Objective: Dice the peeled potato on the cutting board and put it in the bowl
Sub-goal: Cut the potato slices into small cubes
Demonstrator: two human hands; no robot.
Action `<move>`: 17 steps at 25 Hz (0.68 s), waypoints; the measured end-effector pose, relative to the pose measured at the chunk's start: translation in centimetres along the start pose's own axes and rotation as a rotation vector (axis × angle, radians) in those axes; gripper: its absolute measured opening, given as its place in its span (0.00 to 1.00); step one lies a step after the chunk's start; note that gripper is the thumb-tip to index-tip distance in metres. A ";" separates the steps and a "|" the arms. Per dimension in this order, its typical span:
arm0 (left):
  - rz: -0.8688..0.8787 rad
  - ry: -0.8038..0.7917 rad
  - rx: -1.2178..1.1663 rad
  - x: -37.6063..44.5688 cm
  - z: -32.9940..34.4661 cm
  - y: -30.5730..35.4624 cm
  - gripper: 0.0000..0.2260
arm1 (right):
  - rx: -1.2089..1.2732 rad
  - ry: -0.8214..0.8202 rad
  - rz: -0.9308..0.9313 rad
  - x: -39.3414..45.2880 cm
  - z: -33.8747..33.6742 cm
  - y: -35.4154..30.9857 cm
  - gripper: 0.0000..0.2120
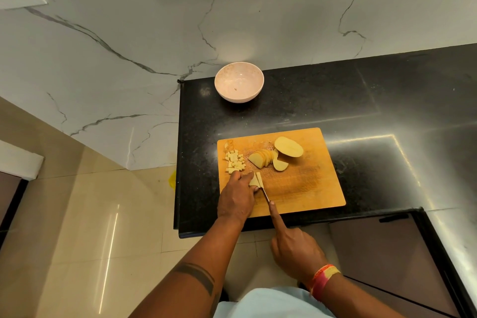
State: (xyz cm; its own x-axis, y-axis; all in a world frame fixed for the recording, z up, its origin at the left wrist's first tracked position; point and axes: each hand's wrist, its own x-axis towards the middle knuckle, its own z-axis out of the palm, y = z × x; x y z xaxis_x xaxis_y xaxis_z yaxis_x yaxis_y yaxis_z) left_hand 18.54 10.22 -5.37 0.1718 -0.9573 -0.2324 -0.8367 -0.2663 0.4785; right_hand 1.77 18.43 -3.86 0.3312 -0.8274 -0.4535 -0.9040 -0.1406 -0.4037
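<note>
With the bowl empty on the tabletop, only a small pile of cubes was diced; the left hand pinched a potato slice on the cutting board while the right hand gripped the knife, slices and a half remaining.

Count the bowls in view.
1. The bowl sits on the black counter beyond the cutting board, near the counter's far-left corner. None seem hidden.
</note>
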 end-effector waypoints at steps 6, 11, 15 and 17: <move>-0.005 -0.003 -0.012 -0.2 0.0 0.0 0.21 | 0.056 0.016 -0.005 -0.5 -0.8 -0.1 0.37; -0.004 0.017 -0.014 -0.4 -0.4 0.1 0.20 | 0.074 0.075 -0.013 2.4 -1.7 -1.4 0.35; -0.015 0.022 -0.041 -0.4 -0.7 0.1 0.19 | 0.055 0.078 -0.023 4.3 -2.0 -2.6 0.34; -0.013 0.029 -0.051 -0.4 -0.7 0.1 0.18 | 0.056 0.071 -0.018 4.9 -2.2 -2.7 0.33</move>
State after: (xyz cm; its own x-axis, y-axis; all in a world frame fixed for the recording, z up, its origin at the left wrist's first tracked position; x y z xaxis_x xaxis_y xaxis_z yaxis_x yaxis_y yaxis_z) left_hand 18.72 10.49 -4.60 0.1983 -0.9563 -0.2150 -0.8070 -0.2837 0.5179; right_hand 5.26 13.57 -3.21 0.3251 -0.8618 -0.3894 -0.8811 -0.1264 -0.4558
